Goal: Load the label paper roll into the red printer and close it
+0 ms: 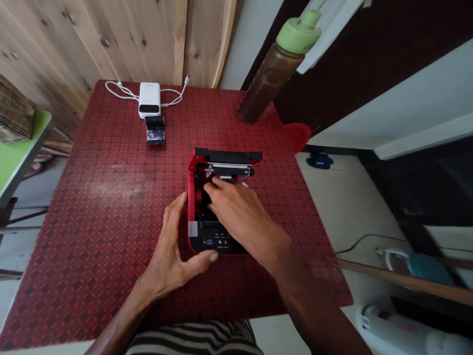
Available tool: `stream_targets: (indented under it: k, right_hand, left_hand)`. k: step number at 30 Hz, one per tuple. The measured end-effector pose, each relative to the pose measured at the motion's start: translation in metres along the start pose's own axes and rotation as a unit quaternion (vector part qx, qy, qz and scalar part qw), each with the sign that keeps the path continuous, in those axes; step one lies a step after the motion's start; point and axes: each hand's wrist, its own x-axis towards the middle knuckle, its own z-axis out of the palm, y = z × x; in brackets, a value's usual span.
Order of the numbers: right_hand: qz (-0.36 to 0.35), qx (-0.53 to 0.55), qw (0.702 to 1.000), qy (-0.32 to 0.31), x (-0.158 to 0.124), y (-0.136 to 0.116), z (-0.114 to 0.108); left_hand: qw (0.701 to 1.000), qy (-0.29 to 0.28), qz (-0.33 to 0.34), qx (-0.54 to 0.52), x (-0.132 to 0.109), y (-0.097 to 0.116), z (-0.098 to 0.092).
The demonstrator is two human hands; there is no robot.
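Note:
A small red-and-black printer (216, 241) sits on the table with its lid (229, 157) raised at the back. Under the lid a dark roller and metal bar show. My right hand (236, 202) reaches into the printer's open compartment, its fingers bent downward and closed; whatever they hold is hidden by the hand. A bit of something white peeks out at its right side. My left hand (170, 246) lies around the printer's front left corner, fingers stretched along the red side and thumb apart by the front edge. It grips nothing.
On the red patterned table (111, 236), a white power bank (150, 96) with a white cable lies at the back left, beside a small black-and-silver piece (154, 130). A tall brown bottle (273, 74) with a green lid stands at the back right. A red stool (297, 135) shows beyond the right edge.

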Motion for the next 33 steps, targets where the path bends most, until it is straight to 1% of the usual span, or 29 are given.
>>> stream_targets:
  k: [3, 6, 10, 13, 16, 18, 20, 22, 24, 26, 28, 29, 31, 33]
  right_hand:
    - [0.007, 0.008, 1.0, 0.005, 0.004, 0.001, 0.0]
    - [0.013, 0.01, 1.0, 0.01, 0.003, 0.001, -0.002]
    - [0.03, 0.011, 0.999, 0.016, 0.0, -0.002, -0.005]
    - [0.044, 0.016, 0.998, 0.033, -0.006, -0.005, -0.006]
    - [0.046, 0.028, 0.996, 0.067, -0.019, -0.007, -0.007]
    - [0.039, 0.065, 0.989, 0.124, -0.034, -0.004, -0.007]
    - [0.041, 0.142, 0.968, 0.204, -0.052, 0.006, -0.008]
    - [0.08, 0.234, 0.925, 0.289, -0.072, 0.02, -0.007]
    - [0.159, 0.298, 0.871, 0.358, -0.09, 0.035, -0.001]
    - [0.241, 0.331, 0.817, 0.407, -0.104, 0.046, 0.013]
    - [0.295, 0.351, 0.775, 0.434, -0.113, 0.051, 0.034]
    - [0.307, 0.361, 0.762, 0.441, -0.115, 0.05, 0.047]
    - [0.308, 0.389, 0.755, 0.429, -0.116, 0.044, 0.072]
    - [0.299, 0.408, 0.763, 0.402, -0.114, 0.035, 0.095]
  left_hand:
    - [1.0, 0.002, -0.011, -0.007, 0.0, 0.0, 0.0]
    - [1.0, 0.008, -0.007, -0.01, 0.0, -0.001, 0.001]
    - [1.0, 0.01, -0.005, -0.013, 0.0, -0.003, 0.002]
    - [1.0, 0.015, -0.001, -0.009, 0.0, -0.004, 0.002]
    - [1.0, 0.019, 0.005, 0.003, 0.001, -0.005, 0.001]
    - [1.0, 0.014, -0.003, -0.004, 0.001, -0.004, 0.001]
    - [1.0, 0.011, -0.014, -0.012, 0.001, -0.004, 0.0]
    - [1.0, 0.015, -0.02, -0.01, 0.0, -0.004, 0.001]
    - [0.999, 0.025, -0.021, -0.002, -0.001, -0.004, 0.001]
    - [0.999, 0.035, -0.024, 0.002, -0.001, -0.005, 0.001]
    - [0.999, 0.036, -0.032, 0.0, 0.0, -0.005, 0.001]
    - [0.999, 0.033, -0.035, -0.001, 0.0, -0.004, 0.0]
    - [0.999, 0.026, -0.039, 0.0, 0.001, -0.003, -0.001]
    - [0.999, 0.02, -0.037, 0.006, 0.002, -0.001, -0.002]
